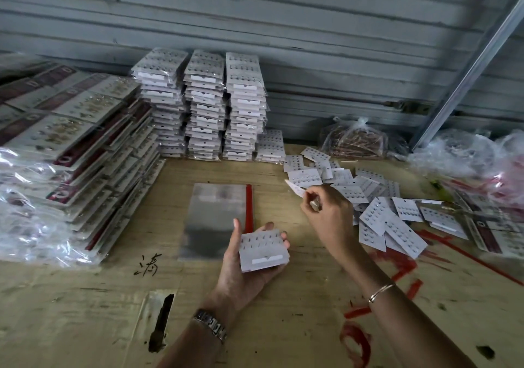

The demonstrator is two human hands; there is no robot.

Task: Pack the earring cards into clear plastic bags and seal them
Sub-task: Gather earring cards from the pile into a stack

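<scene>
front: bare cardboard (85, 296) | left: card stacks (85, 152) | right: loose cards (377, 211)

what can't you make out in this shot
All head view:
Pile in left hand: count hidden by the top card.
Card in right hand: edge-on and blurred, face unreadable.
Stacks at left: cut off by the frame edge.
Earrings: too small to identify.

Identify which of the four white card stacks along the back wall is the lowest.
The rightmost stack, next to the loose cards scattered on the table. It rises far less than the three tall stacks to its left.
</scene>
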